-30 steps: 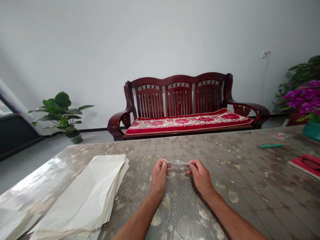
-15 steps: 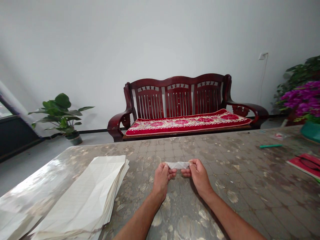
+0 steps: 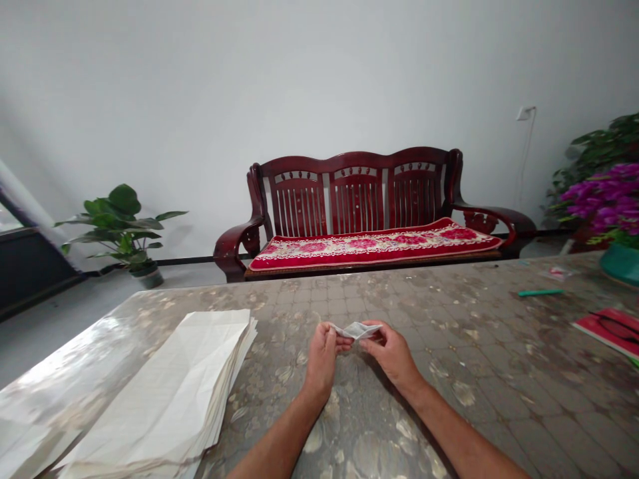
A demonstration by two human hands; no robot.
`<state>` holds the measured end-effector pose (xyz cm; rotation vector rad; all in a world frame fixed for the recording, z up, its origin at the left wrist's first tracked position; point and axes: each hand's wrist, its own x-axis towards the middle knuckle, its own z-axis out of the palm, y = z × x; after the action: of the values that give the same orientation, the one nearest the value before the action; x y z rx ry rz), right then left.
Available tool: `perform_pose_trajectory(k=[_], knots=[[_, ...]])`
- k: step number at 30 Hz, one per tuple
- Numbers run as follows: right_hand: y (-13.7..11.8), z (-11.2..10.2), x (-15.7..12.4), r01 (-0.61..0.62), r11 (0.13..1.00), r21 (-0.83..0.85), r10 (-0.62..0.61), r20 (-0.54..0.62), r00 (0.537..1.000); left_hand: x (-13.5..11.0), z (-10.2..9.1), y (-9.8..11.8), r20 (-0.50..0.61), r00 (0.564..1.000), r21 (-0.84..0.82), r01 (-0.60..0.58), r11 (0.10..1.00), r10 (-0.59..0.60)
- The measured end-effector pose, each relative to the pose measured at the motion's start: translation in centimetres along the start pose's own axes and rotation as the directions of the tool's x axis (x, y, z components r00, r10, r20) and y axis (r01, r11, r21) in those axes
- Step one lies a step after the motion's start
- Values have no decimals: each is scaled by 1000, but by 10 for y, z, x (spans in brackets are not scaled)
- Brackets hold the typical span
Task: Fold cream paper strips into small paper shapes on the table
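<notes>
A small folded piece of white paper (image 3: pixel 355 330) is held just above the patterned table (image 3: pixel 449 372) in front of me. My left hand (image 3: pixel 322 356) pinches its left end, fingers closed. My right hand (image 3: pixel 392 352) pinches its right end, with the paper bent upward between the two hands. A thick stack of white paper sheets (image 3: pixel 170 392) lies on the table to the left of my left hand.
At the table's right side lie a red book (image 3: pixel 606 329), a green pen (image 3: pixel 540 292) and a teal pot with purple flowers (image 3: pixel 616 219). Beyond the table stand a dark wooden bench with a red cushion (image 3: pixel 369 219) and a potted plant (image 3: pixel 122 229) on the floor.
My hands have come closer together, and the paper strip that was stretched flat between them is now bent into a peak. The stack of sheets has not moved.
</notes>
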<state>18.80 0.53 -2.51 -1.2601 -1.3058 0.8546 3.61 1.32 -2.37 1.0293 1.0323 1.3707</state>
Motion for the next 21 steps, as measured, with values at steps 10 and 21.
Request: perform_pose_trajectory(k=[10, 21], knots=[[-3, -14, 2, 154, 986, -64, -147, 98, 984, -5, -2, 9, 95, 993, 99, -76, 992, 67], [3, -19, 2, 348, 915, -203, -346, 44, 937, -10, -9, 9, 123, 953, 340, -302, 890, 276]])
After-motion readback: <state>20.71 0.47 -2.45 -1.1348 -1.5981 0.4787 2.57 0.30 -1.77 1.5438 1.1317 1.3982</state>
